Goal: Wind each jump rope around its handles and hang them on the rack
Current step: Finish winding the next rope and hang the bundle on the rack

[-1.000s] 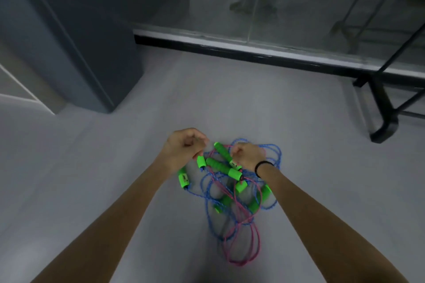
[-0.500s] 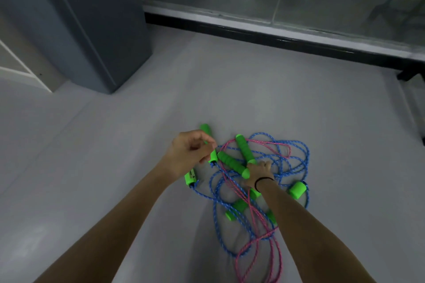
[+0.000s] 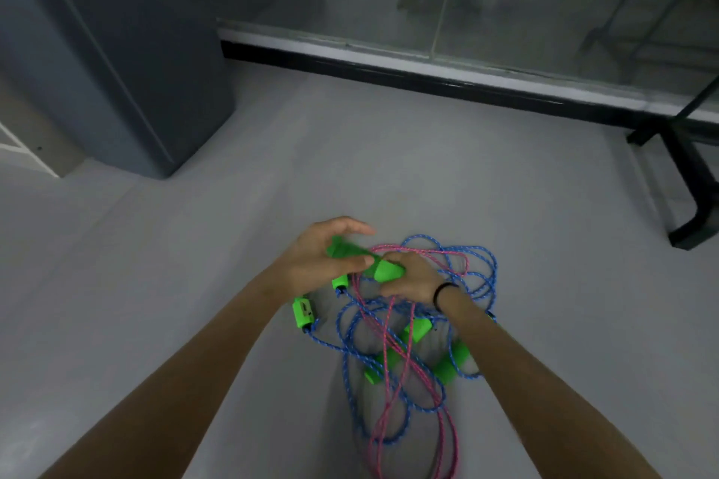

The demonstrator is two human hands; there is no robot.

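Observation:
A tangle of jump ropes lies on the grey floor: blue cords [image 3: 482,264] and a pink cord [image 3: 393,393], with several bright green handles [image 3: 459,356] scattered among them. My left hand [image 3: 319,261] holds a green handle [image 3: 342,249], its fingers loosely curled over it. My right hand [image 3: 412,278], with a black band on the wrist, grips another green handle [image 3: 383,270] end to end with the first. The pink cord runs down from between my hands. One more green handle [image 3: 302,314] lies under my left wrist.
A black metal rack foot [image 3: 688,183] stands at the far right. A dark grey cabinet [image 3: 128,62] fills the left back corner. A glass wall on a black base rail [image 3: 428,78] runs along the back. Grey floor [image 3: 389,167] lies in between.
Both hands have come together over the pile, each now on a green handle held end to end. The camera view has shifted, and the rack foot shows again at the right.

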